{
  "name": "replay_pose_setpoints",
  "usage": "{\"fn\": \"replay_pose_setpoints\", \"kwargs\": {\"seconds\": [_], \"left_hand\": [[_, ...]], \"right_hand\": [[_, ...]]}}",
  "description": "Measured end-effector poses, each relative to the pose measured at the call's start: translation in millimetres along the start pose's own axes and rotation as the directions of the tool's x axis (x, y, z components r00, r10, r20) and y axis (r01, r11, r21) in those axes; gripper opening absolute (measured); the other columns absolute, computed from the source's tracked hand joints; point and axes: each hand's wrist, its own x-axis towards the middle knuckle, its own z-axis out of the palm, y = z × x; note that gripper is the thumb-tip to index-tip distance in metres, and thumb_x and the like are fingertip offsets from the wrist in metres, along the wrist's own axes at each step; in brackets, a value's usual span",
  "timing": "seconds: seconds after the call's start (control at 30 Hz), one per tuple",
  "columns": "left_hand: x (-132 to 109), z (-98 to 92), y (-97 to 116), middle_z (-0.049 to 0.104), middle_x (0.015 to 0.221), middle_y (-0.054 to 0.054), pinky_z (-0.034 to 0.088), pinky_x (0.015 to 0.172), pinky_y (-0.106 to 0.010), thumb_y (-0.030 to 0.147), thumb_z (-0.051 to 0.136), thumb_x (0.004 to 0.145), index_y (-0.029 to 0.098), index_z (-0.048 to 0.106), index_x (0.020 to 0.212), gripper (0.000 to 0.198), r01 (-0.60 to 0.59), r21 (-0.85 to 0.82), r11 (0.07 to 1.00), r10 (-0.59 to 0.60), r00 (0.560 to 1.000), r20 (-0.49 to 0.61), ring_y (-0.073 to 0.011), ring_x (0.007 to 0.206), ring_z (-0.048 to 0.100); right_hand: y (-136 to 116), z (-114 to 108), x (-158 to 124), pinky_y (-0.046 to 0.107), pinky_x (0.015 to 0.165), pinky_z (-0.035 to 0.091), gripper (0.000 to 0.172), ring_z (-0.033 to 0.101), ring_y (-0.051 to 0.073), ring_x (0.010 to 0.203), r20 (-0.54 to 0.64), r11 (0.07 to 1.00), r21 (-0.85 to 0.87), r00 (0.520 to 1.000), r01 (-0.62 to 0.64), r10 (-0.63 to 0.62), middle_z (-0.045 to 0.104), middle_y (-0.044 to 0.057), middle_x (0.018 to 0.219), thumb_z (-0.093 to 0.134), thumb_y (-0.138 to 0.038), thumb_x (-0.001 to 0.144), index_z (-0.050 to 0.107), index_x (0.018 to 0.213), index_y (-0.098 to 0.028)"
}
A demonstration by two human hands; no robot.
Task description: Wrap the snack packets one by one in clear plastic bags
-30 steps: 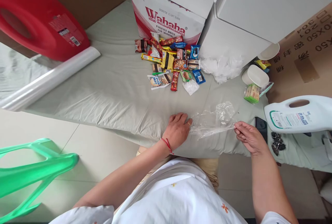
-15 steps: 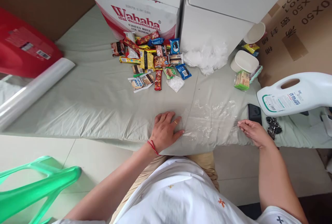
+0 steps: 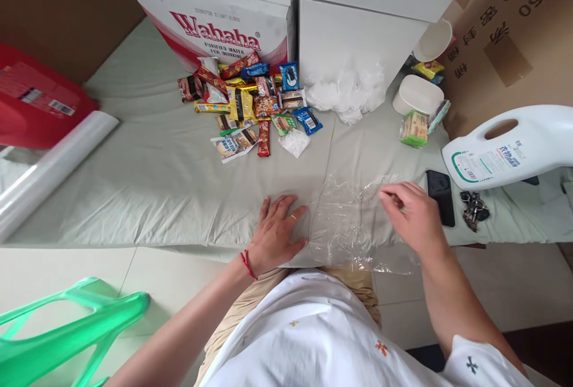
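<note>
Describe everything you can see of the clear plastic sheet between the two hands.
The clear plastic sheet is thin, transparent and wrinkled, with shiny creases. It lies spread almost flat on the pale green cloth, its near edge hanging over the cloth's front edge. The left hand presses flat on its left edge; the right hand pinches its far right part.

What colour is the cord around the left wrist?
Red. The thin cord bracelet at the left hand shows best in the head view.
</note>
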Motion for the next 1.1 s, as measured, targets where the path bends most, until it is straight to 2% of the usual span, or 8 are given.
{"fn": "replay_pose_setpoints", "kwargs": {"seconds": [0.17,0.3,0.43,0.6,0.83,0.97,1.03,1.1], "left_hand": [[-3.4,4.3,3.6,0.047,0.158,-0.018,0.02,0.126,-0.068,0.033,0.077,0.077,0.024,0.059,0.142,0.068,0.012,-0.017,1.0,-0.012,1.0,0.005,-0.0385,0.151,0.038],[-10.7,5.8,11.7,0.031,0.168,-0.02,0.021,0.124,-0.07,0.027,0.074,0.082,0.025,0.048,0.154,0.077,0.008,-0.007,1.0,-0.008,0.999,-0.048,-0.041,0.156,0.028],[-19.6,6.5,16.2,0.028,0.172,-0.01,0.016,0.124,-0.073,0.011,0.066,0.086,0.038,0.052,0.151,0.072,-0.188,0.008,0.982,0.189,0.981,-0.048,-0.039,0.16,0.022],[-27.9,12.8,11.0,0.041,0.167,-0.006,0.016,0.126,-0.07,0.015,0.066,0.09,0.035,0.07,0.131,0.045,-0.369,-0.045,0.928,0.368,0.929,-0.038,-0.0353,0.159,0.026],[-38.9,6.5,-2.6,0.068,0.136,-0.008,0.028,0.126,-0.061,0.003,0.059,0.086,0.024,0.075,0.095,0.028,-0.316,-0.142,0.938,0.251,0.903,-0.348,-0.0291,0.149,0.044],[-53.7,-10.6,-14.3,0.061,0.141,-0.012,0.039,0.121,-0.058,0.003,0.056,0.078,0.022,0.071,0.101,0.033,-0.211,-0.476,0.854,0.0,0.915,-0.404,-0.0323,0.147,0.045],[-54.6,-19.5,-21.4,0.058,0.14,-0.013,0.048,0.114,-0.054,0.011,0.055,0.081,0.022,0.067,0.103,0.027,-0.083,-0.731,0.677,-0.274,0.894,-0.356,-0.032,0.142,0.049],[-46.1,-29.4,-28.7,0.059,0.134,-0.012,0.057,0.102,-0.047,0.025,0.055,0.09,0.022,0.063,0.105,0.018,0.043,-0.921,0.386,-0.568,0.798,-0.2,-0.03,0.133,0.056]], "right_hand": [[4.9,60.7,71.8,0.038,0.088,0.045,0.037,0.06,0.028,0.099,0.332,0.998,-0.034,0.942,-0.046,0.055,0.074,0.011,0.107,0.057,-0.05,0.099,0.069,0.116,-0.019],[2.9,97.1,109.5,0.031,0.072,0.043,0.041,0.06,0.02,0.077,0.63,0.978,0.045,0.766,-0.203,0.13,0.071,0.006,0.086,0.067,-0.056,0.09,0.07,0.105,-0.017],[-1.4,105.1,125.2,0.026,0.06,0.038,0.029,0.05,0.013,0.062,0.78,0.901,0.277,0.625,-0.335,-0.007,0.061,-0.002,0.069,0.076,-0.045,0.075,0.068,0.084,-0.019],[-17.3,108.6,138.2,0.025,0.064,0.038,0.027,0.048,0.011,0.065,0.677,0.833,0.468,0.725,-0.293,-0.125,0.057,-0.004,0.069,0.072,-0.043,0.075,0.069,0.084,-0.017],[-58.7,133.3,159.5,0.027,0.074,0.047,0.026,0.055,0.014,0.077,0.534,0.758,0.633,0.797,-0.156,-0.282,0.063,0.0,0.085,0.071,-0.042,0.083,0.072,0.094,-0.018],[-77.6,151.5,169.8,0.03,0.07,0.054,0.028,0.057,0.015,0.077,0.496,0.61,0.76,0.805,-0.223,-0.324,0.063,0.0,0.087,0.074,-0.047,0.084,0.071,0.099,-0.023],[-88.2,161.5,172.2,0.029,0.068,0.056,0.029,0.059,0.016,0.077,0.485,0.553,0.796,0.805,-0.246,-0.34,0.063,0.0,0.086,0.076,-0.048,0.085,0.072,0.099,-0.024],[-100.3,171.7,172.6,0.028,0.067,0.057,0.029,0.06,0.015,0.077,0.478,0.525,0.815,0.799,-0.248,-0.365,0.064,0.0,0.086,0.077,-0.049,0.085,0.072,0.099,-0.024]]}}
